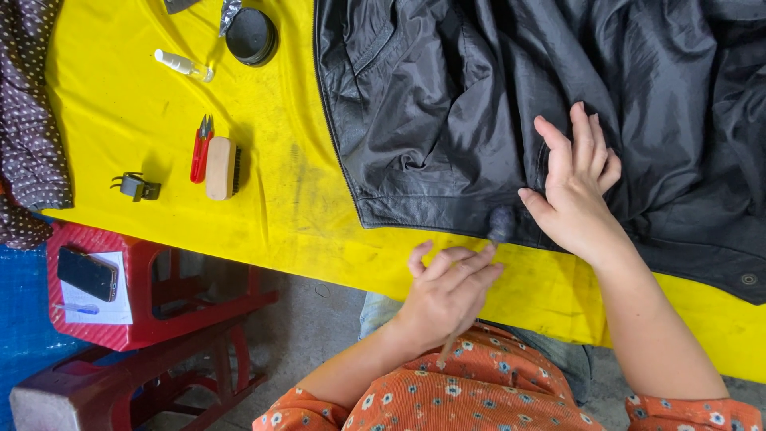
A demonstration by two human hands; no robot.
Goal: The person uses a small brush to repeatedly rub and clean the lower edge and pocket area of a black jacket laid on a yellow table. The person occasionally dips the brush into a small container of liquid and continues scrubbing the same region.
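near: left hand (pixel 447 291) pinching a small brush (pixel 500 225) whose dark tip meets the hem of a black leather jacket (pixel 479 104); right hand (pixel 576 187) open, fingers flat on it. yellow table cover (pixel 271 199) over grey floor. left: red stools (pixel 136 319) (phone, paper atop). far left: wooden brush (pixel 221 168), red clippers (pixel 200 150), round black tin (pixel 251 36), small bottle (pixel 183 65). jacket cut off right.

The person wears an orange top printed with small white and blue flowers, its short sleeves ending well above both wrists. Below the left hand (pixel 447 291) and right hand (pixel 576 191), blue-grey denim trousers show. Both forearms are bare.
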